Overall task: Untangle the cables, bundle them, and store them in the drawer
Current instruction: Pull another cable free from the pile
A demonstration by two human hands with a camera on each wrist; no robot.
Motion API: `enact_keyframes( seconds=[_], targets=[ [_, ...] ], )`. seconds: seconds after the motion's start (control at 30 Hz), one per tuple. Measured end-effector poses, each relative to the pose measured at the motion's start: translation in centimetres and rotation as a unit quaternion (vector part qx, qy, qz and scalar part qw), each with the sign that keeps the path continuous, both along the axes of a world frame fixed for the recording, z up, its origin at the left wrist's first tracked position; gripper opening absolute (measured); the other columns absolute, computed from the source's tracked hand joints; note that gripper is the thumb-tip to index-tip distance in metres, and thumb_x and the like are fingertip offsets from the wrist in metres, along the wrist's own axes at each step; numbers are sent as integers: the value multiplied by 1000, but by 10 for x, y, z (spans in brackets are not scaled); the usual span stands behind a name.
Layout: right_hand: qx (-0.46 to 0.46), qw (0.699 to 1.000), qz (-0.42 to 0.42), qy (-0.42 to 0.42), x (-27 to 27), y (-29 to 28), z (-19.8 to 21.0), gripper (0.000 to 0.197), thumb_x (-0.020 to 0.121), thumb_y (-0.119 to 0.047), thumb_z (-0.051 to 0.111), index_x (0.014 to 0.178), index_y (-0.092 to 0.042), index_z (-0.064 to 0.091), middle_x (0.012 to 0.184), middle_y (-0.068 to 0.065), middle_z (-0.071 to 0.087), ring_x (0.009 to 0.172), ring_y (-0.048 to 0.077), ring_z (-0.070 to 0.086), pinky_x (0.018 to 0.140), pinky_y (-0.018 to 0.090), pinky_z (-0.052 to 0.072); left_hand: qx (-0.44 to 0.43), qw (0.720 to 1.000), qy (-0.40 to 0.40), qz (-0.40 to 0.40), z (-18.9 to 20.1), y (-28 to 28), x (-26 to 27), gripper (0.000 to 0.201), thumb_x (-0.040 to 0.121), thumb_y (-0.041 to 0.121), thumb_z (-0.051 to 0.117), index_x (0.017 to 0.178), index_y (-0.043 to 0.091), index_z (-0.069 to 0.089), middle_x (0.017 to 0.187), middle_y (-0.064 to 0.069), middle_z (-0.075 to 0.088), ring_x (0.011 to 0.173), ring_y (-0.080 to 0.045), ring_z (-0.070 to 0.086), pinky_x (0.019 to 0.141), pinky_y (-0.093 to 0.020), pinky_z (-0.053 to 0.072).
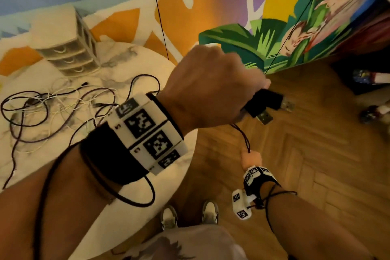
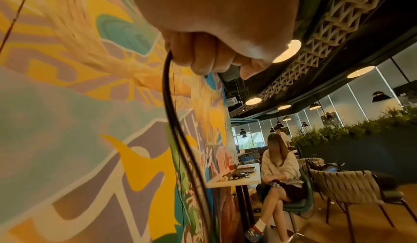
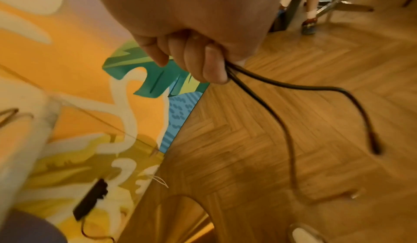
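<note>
Beside the table's right edge: both hands are raised over the wooden herringbone floor [image 1: 316, 164].
Left hand [image 1: 213, 86]: fingers clenched around a doubled thin black cable [image 2: 180, 140], with two black USB plugs [image 1: 268, 103] sticking out past the knuckles.
Right hand [image 1: 251, 159]: lower down, fingers [image 3: 203, 61] pinching the same cable's two strands, whose loose ends trail toward the floor.
Tabletop: a tangle of thin dark and white cables [image 1: 52, 107] lies across the left half of the round white marble table [image 1: 135, 65].
Far edge: a small white plastic drawer unit [image 1: 69, 48], drawers closed.
</note>
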State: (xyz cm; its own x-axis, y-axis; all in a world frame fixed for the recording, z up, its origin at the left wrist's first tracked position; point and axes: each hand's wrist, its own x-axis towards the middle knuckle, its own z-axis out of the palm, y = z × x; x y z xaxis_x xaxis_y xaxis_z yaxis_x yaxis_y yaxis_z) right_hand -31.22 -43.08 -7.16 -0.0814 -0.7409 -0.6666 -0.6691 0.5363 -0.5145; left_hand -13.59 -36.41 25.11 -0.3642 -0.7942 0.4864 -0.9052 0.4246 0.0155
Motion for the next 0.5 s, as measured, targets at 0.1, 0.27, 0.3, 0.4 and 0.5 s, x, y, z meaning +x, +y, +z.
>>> enact_keyframes(
  seconds=[0.1, 0.27, 0.3, 0.4, 0.5],
  targets=[
    [9, 1000, -6, 16, -14, 1, -3, 38, 96, -28, 49, 106, 6, 64, 101, 23, 64, 87, 35, 56, 71, 33, 41, 22, 1000, 10, 6, -4, 2, 5, 26, 87, 30, 60, 67, 14, 54, 45, 2, 41, 40, -15, 24, 49, -18, 18],
    [128, 985, 53, 106, -63, 20, 1, 46, 94, -22, 52, 135, -4, 45, 136, 15, 50, 122, 31, 50, 93, 32, 44, -16, 999, -21, 26, 5, -4, 6, 28, 88, 32, 56, 67, 14, 58, 45, -1, 48, 37, -21, 31, 50, -24, 20],
    [124, 982, 67, 127, -68, 19, -1, 48, 94, -22, 52, 138, -5, 42, 140, 13, 46, 126, 30, 48, 97, 31, 43, -19, 1000, -21, 14, 5, -6, 0, 29, 88, 32, 56, 66, 14, 56, 45, -2, 49, 37, -20, 30, 50, -24, 20],
    [116, 990, 11, 83, -71, 16, -4, 41, 99, -24, 42, 130, 3, 48, 133, 22, 51, 118, 35, 52, 89, 35, 42, -18, 1000, -13, -9, 2, -6, -10, 29, 89, 32, 53, 64, 15, 52, 45, -1, 45, 40, -16, 26, 52, -24, 17],
    [72, 989, 39, 126, -72, 8, -20, 38, 97, -29, 47, 117, 2, 59, 115, 22, 62, 97, 36, 59, 78, 35, 46, -26, 999, 26, -5, 2, -7, -9, 32, 92, 31, 51, 64, 15, 54, 44, -1, 43, 40, -18, 27, 50, -24, 21]
  ],
)
